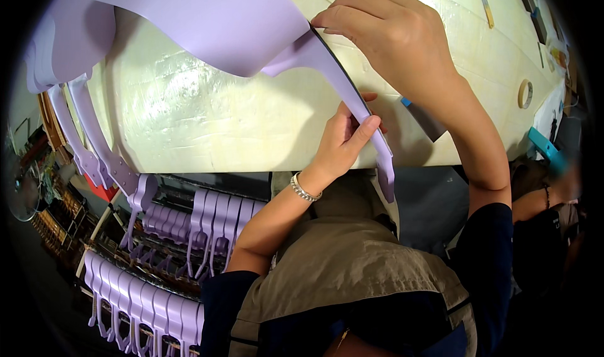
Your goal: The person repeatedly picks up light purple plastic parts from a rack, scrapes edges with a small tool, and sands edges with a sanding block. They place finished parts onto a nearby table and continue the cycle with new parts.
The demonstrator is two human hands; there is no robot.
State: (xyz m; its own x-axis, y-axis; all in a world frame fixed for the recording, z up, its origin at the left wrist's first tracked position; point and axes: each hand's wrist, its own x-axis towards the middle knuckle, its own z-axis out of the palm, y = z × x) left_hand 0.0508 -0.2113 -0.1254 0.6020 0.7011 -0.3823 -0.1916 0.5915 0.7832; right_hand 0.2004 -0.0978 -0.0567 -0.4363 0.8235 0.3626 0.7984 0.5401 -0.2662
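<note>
- Table (189, 124), cream-topped, lies before you, and one lilac piece (251, 39) reaches from its far left side over its near edge.
- Your left hand (343, 137), at the table's near edge, wraps the narrow strap (331, 74) of that piece, thumb on top, fingers curled beneath.
- Your right arm arches over the table, elbow bent, wrist dropped; your right hand (396, 33) has thumb and fingertips drawn together, pinching the piece's dark edge beside its broad panel (214, 23).
- The strap's long axis slants from mid-table, its tip pointing toward you and slightly right.
- Toward the table's right: one tape roll (521, 94), one yellow-handled tool (485, 5), one blue-tipped grey block (426, 123).
- Below the table's near edge, leftward, lilac pieces hang in rows (145, 294), too overlapped to count.
</note>
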